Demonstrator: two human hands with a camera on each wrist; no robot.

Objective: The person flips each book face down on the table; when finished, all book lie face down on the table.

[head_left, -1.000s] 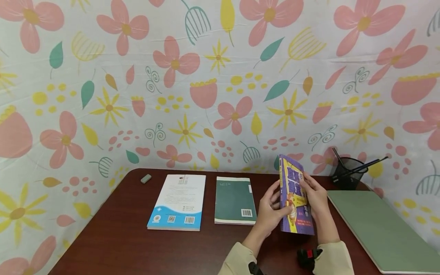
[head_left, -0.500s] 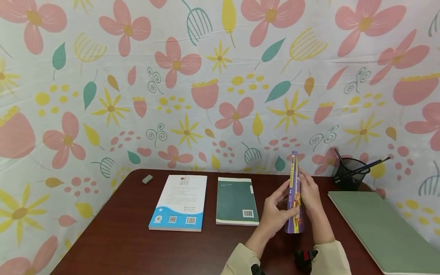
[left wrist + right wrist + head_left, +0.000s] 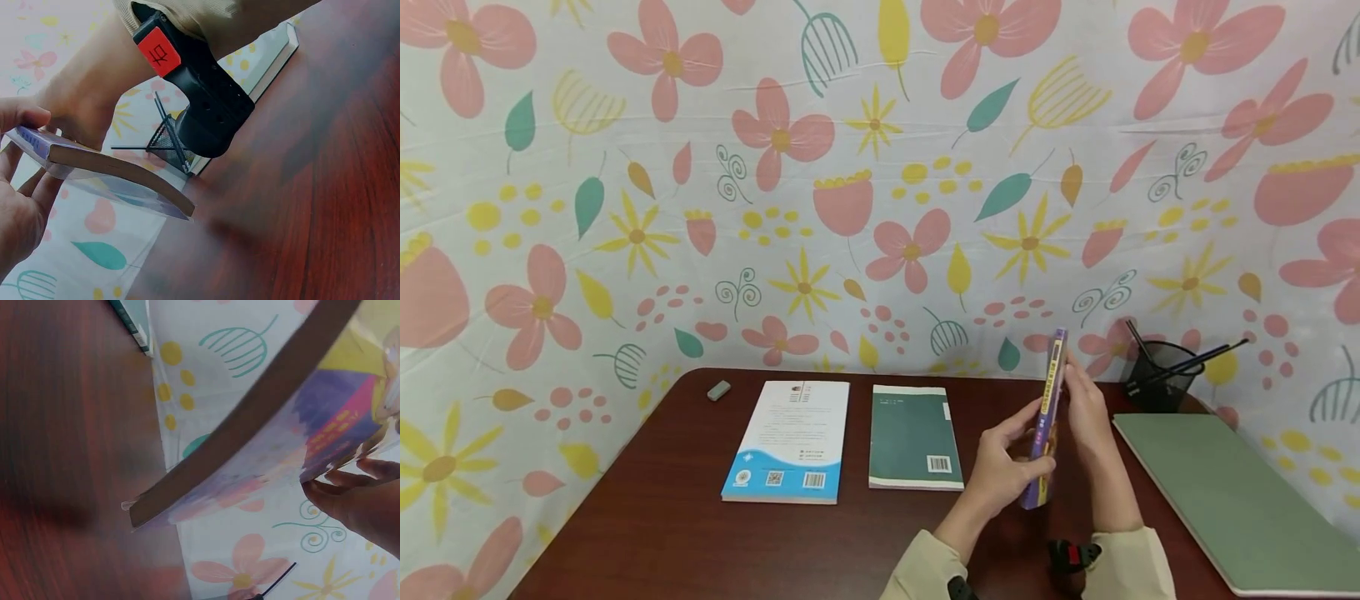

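A purple and yellow book (image 3: 1051, 392) in a clear plastic cover stands tilted above the table, its spine facing the head camera. My left hand (image 3: 1003, 462) grips it from the left, thumb on the spine side and fingers under the cover, as the left wrist view also shows. My right hand (image 3: 1090, 417) holds it from the right; in the right wrist view, its fingers (image 3: 340, 503) bend against the colourful cover (image 3: 340, 425). Part of the right hand is hidden behind the book (image 3: 106, 164) in the left wrist view.
On the brown table (image 3: 647, 517) lie a white-and-blue book (image 3: 790, 433), a green book (image 3: 912, 437) and a small grey eraser-like block (image 3: 718, 390). At right are a large green board (image 3: 1232, 492) and a black mesh pen holder (image 3: 1157, 379) with pens.
The book has turned from showing its front cover to showing its spine, and now leans with its top to the right. Both hands still hold it.
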